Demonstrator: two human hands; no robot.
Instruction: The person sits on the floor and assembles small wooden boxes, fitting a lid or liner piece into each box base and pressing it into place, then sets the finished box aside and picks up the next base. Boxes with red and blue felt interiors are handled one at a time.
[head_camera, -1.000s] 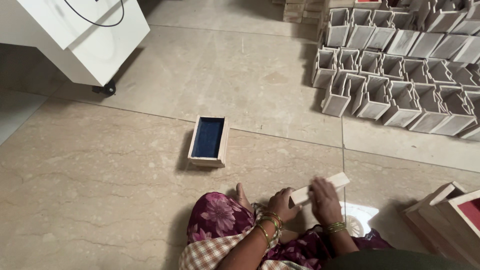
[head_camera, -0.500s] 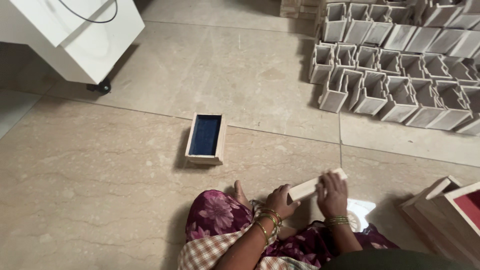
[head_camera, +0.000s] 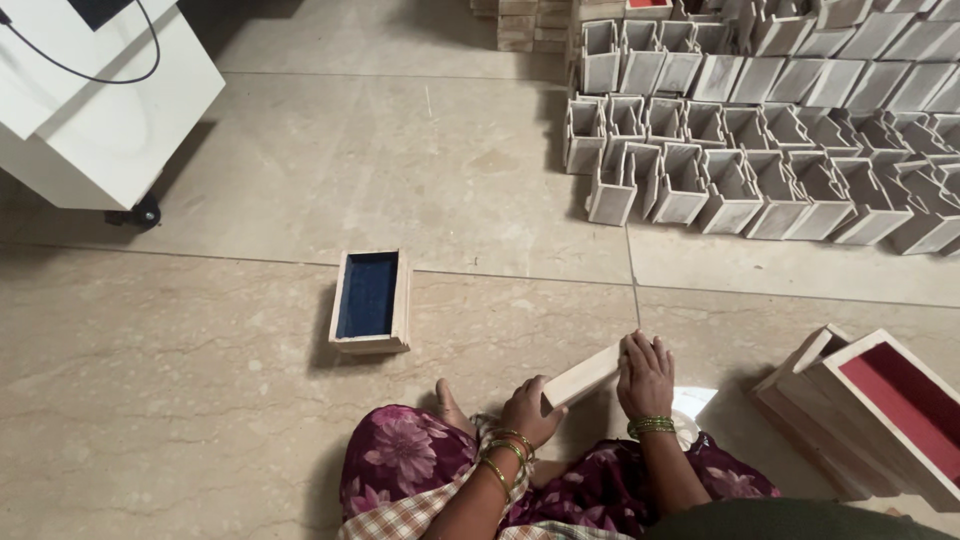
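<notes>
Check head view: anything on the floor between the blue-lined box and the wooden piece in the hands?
Only bare tile floor between the blue-lined box and the wooden piece, per head view.

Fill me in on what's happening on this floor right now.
A person sits on the tiled floor holding a pale wooden box between both hands: the left hand grips its near end, the right hand covers its far end. A blue-lined box lies open in front of them. Rows of unlined boxes stand to the upper right, red-lined boxes are stacked at the right, and a white cabinet sits upper left.
</notes>
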